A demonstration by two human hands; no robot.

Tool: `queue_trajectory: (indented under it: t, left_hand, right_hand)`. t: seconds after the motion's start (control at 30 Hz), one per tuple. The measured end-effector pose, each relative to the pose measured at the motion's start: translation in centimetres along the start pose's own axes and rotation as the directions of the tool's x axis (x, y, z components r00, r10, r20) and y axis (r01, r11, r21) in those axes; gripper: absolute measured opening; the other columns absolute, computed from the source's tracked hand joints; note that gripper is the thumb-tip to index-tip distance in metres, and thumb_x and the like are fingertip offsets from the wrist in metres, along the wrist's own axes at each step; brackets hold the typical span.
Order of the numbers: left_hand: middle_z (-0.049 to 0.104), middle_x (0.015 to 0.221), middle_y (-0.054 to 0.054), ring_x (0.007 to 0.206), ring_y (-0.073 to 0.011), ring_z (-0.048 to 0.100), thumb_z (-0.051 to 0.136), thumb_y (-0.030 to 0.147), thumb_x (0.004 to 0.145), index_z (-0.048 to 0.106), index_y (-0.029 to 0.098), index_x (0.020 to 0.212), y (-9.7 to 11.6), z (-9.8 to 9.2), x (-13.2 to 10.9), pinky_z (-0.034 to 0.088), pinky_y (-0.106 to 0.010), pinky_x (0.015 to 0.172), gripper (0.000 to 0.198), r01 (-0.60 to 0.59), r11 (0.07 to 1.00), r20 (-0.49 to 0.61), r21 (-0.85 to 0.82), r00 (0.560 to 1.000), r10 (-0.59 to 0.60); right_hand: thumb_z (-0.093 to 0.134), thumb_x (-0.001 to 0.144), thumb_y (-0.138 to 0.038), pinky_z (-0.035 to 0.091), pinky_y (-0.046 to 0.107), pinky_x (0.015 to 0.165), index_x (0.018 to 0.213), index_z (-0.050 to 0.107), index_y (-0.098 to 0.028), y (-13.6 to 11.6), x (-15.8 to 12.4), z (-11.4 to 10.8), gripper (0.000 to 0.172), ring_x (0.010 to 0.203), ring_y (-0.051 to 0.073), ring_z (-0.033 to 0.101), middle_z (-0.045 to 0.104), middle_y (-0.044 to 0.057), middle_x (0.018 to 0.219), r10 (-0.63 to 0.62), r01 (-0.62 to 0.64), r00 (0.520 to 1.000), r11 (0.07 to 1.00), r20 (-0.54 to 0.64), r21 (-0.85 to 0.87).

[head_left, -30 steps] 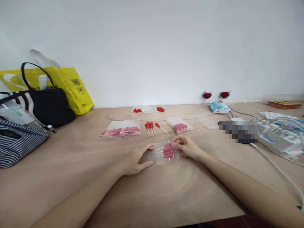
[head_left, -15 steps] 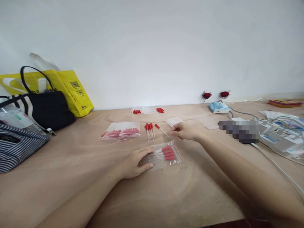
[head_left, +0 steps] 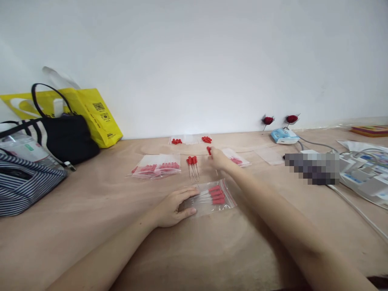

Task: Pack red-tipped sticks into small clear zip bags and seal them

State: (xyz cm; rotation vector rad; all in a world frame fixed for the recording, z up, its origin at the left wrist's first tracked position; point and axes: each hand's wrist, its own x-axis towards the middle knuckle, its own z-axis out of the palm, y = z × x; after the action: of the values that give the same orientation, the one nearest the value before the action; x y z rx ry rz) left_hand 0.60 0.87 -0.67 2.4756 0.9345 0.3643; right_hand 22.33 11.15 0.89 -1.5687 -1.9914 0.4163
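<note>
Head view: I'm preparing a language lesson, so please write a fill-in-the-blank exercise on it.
The hand touching the near clear bag is the ____ one.
The sticks inside have thicker ends coloured ____.
The shopping bag is mainly coloured ____.
The dark red flowers number ____.
Missing words: left, red, yellow, two.

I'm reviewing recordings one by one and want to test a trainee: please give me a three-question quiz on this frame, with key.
1. Which hand touches the clear zip bag with red-topped sticks inside?
2. True or false: the yellow bag stands behind the black handbag.
3. What is the right hand holding? A) a blue packet B) a single red-topped stick C) a striped bag

Key: 1. the left hand; 2. true; 3. B
</note>
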Motion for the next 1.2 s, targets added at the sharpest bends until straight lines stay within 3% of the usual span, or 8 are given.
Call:
queue_trajectory:
  t: [0.07, 0.13, 0.23, 0.43, 0.53, 0.83, 1.03, 1.2]
  left_hand:
    - [0.046, 0.129, -0.005, 0.121, -0.0201, 0.039, 0.052, 0.035, 0.082, 0.043, 0.020, 0.124, -0.1, 0.1, 0.0, 0.033, -0.037, 0.101, 0.045, 0.001, 1.000, 0.002, 0.002, 1.000, -0.001]
    - [0.047, 0.129, -0.005, 0.121, -0.0203, 0.039, 0.052, 0.034, 0.082, 0.044, 0.020, 0.123, -0.1, 0.0, 0.1, 0.033, -0.037, 0.101, 0.044, 0.006, 1.000, 0.004, 0.002, 1.000, -0.006]
    - [0.046, 0.129, -0.006, 0.120, -0.0208, 0.040, 0.051, 0.034, 0.083, 0.045, 0.020, 0.123, 0.1, -0.1, 0.2, 0.033, -0.038, 0.100, 0.043, 0.017, 1.000, 0.008, -0.012, 1.000, -0.017]
    - [0.045, 0.130, -0.005, 0.121, -0.0214, 0.039, 0.049, 0.034, 0.083, 0.044, 0.022, 0.124, 0.2, -0.2, 0.2, 0.032, -0.039, 0.101, 0.042, 0.025, 0.999, 0.020, -0.028, 1.000, -0.024]
    - [0.044, 0.131, -0.005, 0.121, -0.0220, 0.039, 0.053, 0.036, 0.081, 0.043, 0.022, 0.124, 0.1, -0.1, 0.1, 0.031, -0.039, 0.101, 0.047, 0.033, 0.999, 0.017, -0.016, 0.999, -0.033]
    - [0.044, 0.131, -0.006, 0.121, -0.0217, 0.039, 0.053, 0.035, 0.081, 0.044, 0.021, 0.124, 0.1, 0.1, 0.1, 0.032, -0.039, 0.101, 0.046, 0.021, 1.000, 0.010, -0.009, 1.000, -0.021]
    - [0.043, 0.132, -0.007, 0.122, -0.0231, 0.038, 0.054, 0.036, 0.080, 0.042, 0.021, 0.125, 0.0, 0.1, 0.2, 0.031, -0.041, 0.101, 0.048, 0.025, 1.000, 0.005, -0.008, 1.000, -0.025]
    - [0.043, 0.132, -0.006, 0.121, -0.0240, 0.038, 0.054, 0.036, 0.080, 0.042, 0.021, 0.125, 0.2, 0.0, 0.1, 0.032, -0.041, 0.100, 0.049, 0.028, 1.000, 0.001, -0.011, 1.000, -0.028]
  right_hand:
    - [0.044, 0.079, -0.013, 0.044, 0.033, 0.072, 0.126, 0.029, -0.008, 0.9, -1.4, -2.0, 0.050, 0.078, 0.019, 0.057, 0.059, 0.010, 0.086, 0.011, -0.009, 0.998, 0.999, -0.058, 0.034]
    - [0.045, 0.078, -0.018, 0.046, 0.031, 0.062, 0.131, 0.018, -0.013, 2.1, -3.3, -3.6, 0.060, 0.061, 0.015, 0.055, 0.056, 0.003, 0.077, 0.052, -0.011, 0.986, 0.968, -0.158, 0.251]
    - [0.047, 0.077, -0.030, 0.044, 0.028, 0.049, 0.125, 0.026, -0.020, 3.8, -6.8, -4.5, 0.053, 0.046, 0.011, 0.049, 0.048, -0.005, 0.063, 0.171, -0.036, 0.963, 0.849, -0.210, 0.527]
    - [0.060, 0.068, -0.042, 0.047, 0.028, 0.051, 0.111, 0.033, -0.024, 5.2, -11.2, -2.9, 0.054, 0.050, 0.009, 0.052, 0.049, -0.006, 0.070, 0.266, 0.004, 0.940, 0.616, -0.213, 0.788]
    - [0.063, 0.066, -0.045, 0.048, 0.028, 0.053, 0.106, 0.037, -0.024, 5.0, -11.9, -2.5, 0.052, 0.052, 0.009, 0.053, 0.052, -0.004, 0.073, 0.278, -0.024, 0.949, 0.541, -0.152, 0.840]
    - [0.066, 0.063, -0.046, 0.048, 0.027, 0.056, 0.094, 0.040, -0.024, 3.7, -13.5, -1.9, 0.046, 0.056, 0.009, 0.053, 0.054, -0.004, 0.070, 0.234, -0.121, 0.972, 0.476, 0.007, 0.871]
    - [0.069, 0.058, -0.049, 0.050, 0.029, 0.057, 0.088, 0.037, -0.024, 3.5, -13.5, -1.0, 0.050, 0.055, 0.011, 0.056, 0.051, -0.006, 0.066, 0.332, -0.123, 0.942, 0.473, -0.047, 0.873]
    - [0.068, 0.061, -0.045, 0.051, 0.031, 0.065, 0.088, 0.040, -0.023, 3.7, -13.4, -1.4, 0.045, 0.060, 0.011, 0.059, 0.055, -0.004, 0.071, 0.325, -0.190, 0.943, 0.346, 0.073, 0.919]
